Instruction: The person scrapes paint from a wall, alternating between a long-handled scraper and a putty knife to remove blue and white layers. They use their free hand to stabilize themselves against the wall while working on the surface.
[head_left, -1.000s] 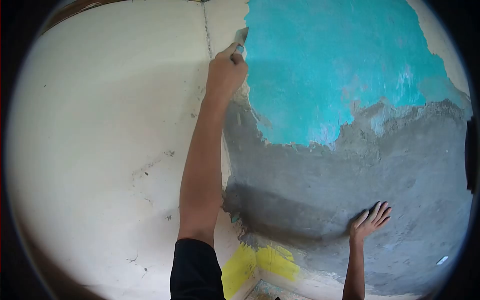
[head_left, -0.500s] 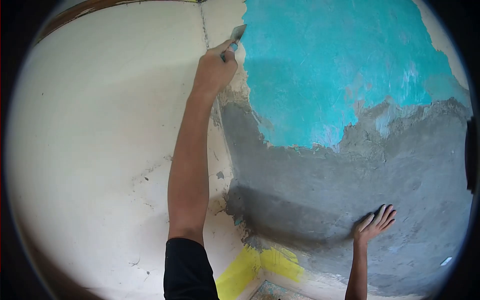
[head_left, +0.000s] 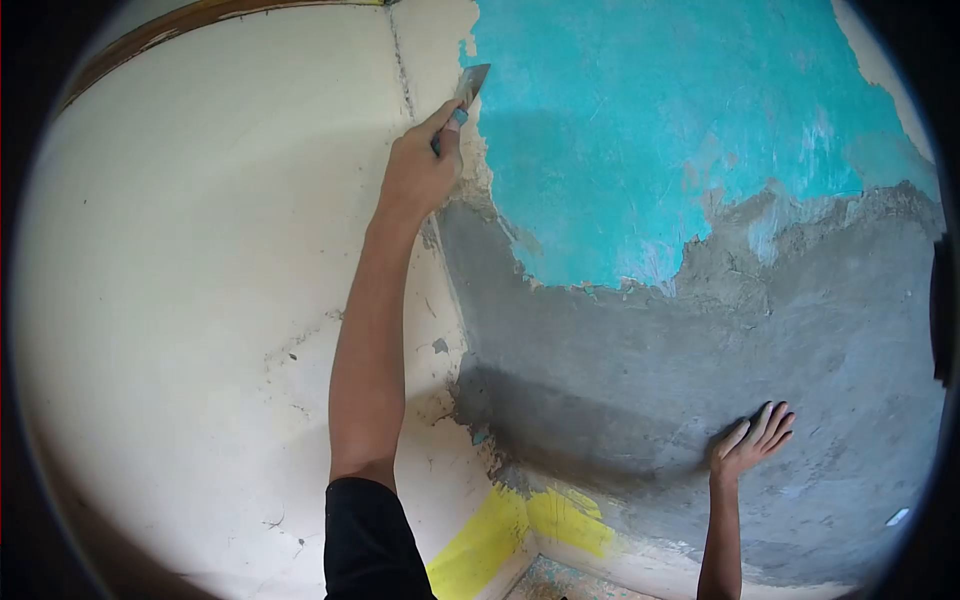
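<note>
My left hand (head_left: 420,170) is raised near the upper corner, its fingers wrapped round the handle of a scraper (head_left: 474,84). The metal blade points up and right, at the ragged edge between cream paint and the turquoise paint (head_left: 620,130). Lower right, my right hand (head_left: 745,450) lies on the bare grey wall (head_left: 620,370) with its fingers apart and nothing in it.
A cream wall (head_left: 200,260) fills the left side, meeting the other wall at a cracked corner. Yellow paint (head_left: 570,522) marks the bottom of the corner, above a speckled surface (head_left: 560,580). A brown curved strip (head_left: 170,38) runs along the top left.
My left hand and the scraper have moved slightly down and left in view. My right hand stays on the grey wall.
</note>
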